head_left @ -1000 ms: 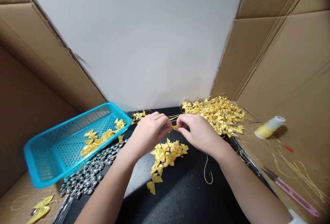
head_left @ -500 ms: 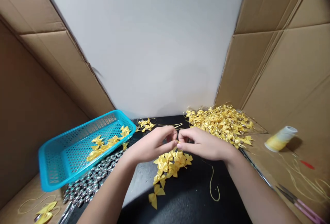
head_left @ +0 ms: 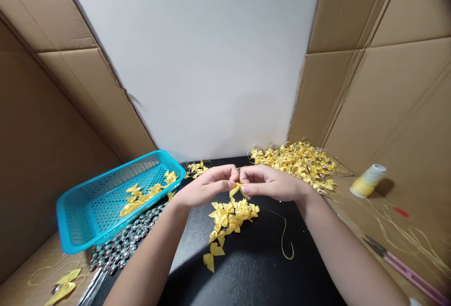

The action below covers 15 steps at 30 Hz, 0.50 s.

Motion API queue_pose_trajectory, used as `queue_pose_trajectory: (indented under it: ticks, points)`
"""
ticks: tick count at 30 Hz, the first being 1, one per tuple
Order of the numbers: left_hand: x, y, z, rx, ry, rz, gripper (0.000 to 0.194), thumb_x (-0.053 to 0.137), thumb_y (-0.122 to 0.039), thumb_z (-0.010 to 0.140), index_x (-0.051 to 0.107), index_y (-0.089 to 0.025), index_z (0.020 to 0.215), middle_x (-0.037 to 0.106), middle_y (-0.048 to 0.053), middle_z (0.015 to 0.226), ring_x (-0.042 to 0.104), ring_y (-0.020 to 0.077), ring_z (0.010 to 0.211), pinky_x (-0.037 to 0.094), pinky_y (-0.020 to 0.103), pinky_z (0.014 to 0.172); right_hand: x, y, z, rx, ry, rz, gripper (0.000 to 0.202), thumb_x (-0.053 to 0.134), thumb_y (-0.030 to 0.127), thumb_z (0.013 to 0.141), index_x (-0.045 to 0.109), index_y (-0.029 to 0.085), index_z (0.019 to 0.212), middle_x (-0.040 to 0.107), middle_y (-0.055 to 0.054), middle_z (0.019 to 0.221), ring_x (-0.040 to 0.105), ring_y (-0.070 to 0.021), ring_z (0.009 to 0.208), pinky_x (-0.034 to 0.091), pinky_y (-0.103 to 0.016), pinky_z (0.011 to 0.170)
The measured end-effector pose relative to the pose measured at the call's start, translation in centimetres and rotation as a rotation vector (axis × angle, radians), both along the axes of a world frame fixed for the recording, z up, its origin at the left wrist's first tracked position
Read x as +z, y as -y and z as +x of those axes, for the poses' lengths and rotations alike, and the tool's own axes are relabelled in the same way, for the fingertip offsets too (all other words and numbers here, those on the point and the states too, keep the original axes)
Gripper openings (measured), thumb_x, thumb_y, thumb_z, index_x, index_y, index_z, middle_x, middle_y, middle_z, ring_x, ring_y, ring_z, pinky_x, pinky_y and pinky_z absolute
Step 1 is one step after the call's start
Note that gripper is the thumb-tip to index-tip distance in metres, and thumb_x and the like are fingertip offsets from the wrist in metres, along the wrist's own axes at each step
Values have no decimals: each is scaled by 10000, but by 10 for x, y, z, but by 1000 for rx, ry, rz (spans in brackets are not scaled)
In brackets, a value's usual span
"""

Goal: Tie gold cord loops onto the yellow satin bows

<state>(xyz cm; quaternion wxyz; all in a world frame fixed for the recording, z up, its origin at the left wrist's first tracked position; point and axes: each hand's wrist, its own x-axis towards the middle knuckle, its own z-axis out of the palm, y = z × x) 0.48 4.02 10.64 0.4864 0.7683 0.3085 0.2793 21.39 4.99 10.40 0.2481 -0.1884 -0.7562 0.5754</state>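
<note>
Well-spaced cardboard edges [head_left: 121,85] flank fingers [head_left: 222,185] seemingly pinching bow [head_left: 235,189].

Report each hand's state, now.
Left hand: closed, pinching one side of a yellow bow.
Right hand: closed, pinching the other side of that same yellow bow.

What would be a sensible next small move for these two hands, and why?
Perhaps a light outward pull to straighten the small yellow bow: the left hand and right hand pinch it from either side, so both seem well placed for that. The pile of bows lies below them in view.
</note>
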Motion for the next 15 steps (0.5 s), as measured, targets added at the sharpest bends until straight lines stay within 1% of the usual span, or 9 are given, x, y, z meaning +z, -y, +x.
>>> queue_pose_trajectory:
  ticks: [4, 6, 8, 9, 10, 11, 12, 13, 15]
  points:
    - [3, -1, -1, 4, -27, 32, 188, 496, -352, 810, 400, -216, 722, 529, 14, 710, 494, 157, 678, 439, 294, 648, -2, 0, -2, 4, -8, -2, 214, 615, 292, 860, 461, 203, 741, 521, 35, 729, 504, -106, 697, 435, -262, 693]
    - [8, -2, -6, 22, -66, 95, 181, 474, -342, 827, 395, -217, 724, 512, -2, 693, 481, 143, 656, 430, 277, 631, -2, -1, -2, -41, -25, 4, 153, 594, 274, 873, 481, 205, 795, 561, 23, 762, 547, -116, 726, 458, -275, 722]
    - [13, -2, -16, 121, -177, 242, 168, 461, -328, 853, 421, -214, 736, 519, -10, 698, 478, 137, 652, 415, 263, 619, 0, -2, 1, -183, -13, 60, 82, 574, 246, 882, 511, 211, 921, 607, 7, 811, 588, -133, 780, 474, -294, 763]
    - [14, -2, -23, 211, -279, 341, 154, 471, -311, 857, 449, -210, 743, 540, -6, 709, 489, 140, 662, 409, 261, 619, 1, -3, 2, -279, 12, 111, 120, 570, 233, 882, 518, 215, 989, 623, -1, 839, 599, -142, 806, 476, -302, 778]
    - [13, -1, -31, 333, -403, 444, 126, 485, -280, 849, 486, -204, 748, 570, 5, 729, 511, 149, 684, 408, 264, 625, 2, -4, 4, -370, 46, 170, 167, 570, 222, 880, 524, 216, 1040, 633, -8, 860, 603, -148, 823, 475, -307, 785]
    - [10, 0, -39, 457, -531, 531, 115, 501, -250, 829, 500, -200, 725, 589, 12, 725, 527, 157, 682, 402, 269, 622, 2, -5, 5, -440, 86, 230, 191, 575, 215, 875, 536, 214, 1062, 638, -14, 874, 602, -152, 830, 474, -309, 785]
    - [4, 2, -48, 542, -664, 577, 105, 524, -231, 803, 510, -198, 705, 604, 18, 718, 541, 165, 672, 398, 274, 616, 2, -6, 4, -481, 126, 283, 190, 584, 212, 868, 555, 208, 1056, 641, -19, 881, 601, -155, 829, 474, -309, 780]
    - [-4, 4, -56, 582, -791, 593, 95, 529, -219, 801, 528, -197, 709, 627, 25, 738, 561, 173, 677, 398, 278, 615, 0, -6, 2, -490, 164, 325, 174, 592, 209, 862, 575, 202, 1036, 647, -23, 883, 601, -156, 822, 474, -309, 773]
    - [-25, 12, -72, 573, -999, 614, 103, 522, -181, 797, 545, -200, 699, 649, 29, 741, 595, 188, 693, 401, 280, 609, -8, -4, -9, -437, 249, 389, 132, 608, 201, 852, 615, 192, 983, 664, -26, 868, 609, -158, 805, 475, -309, 757]
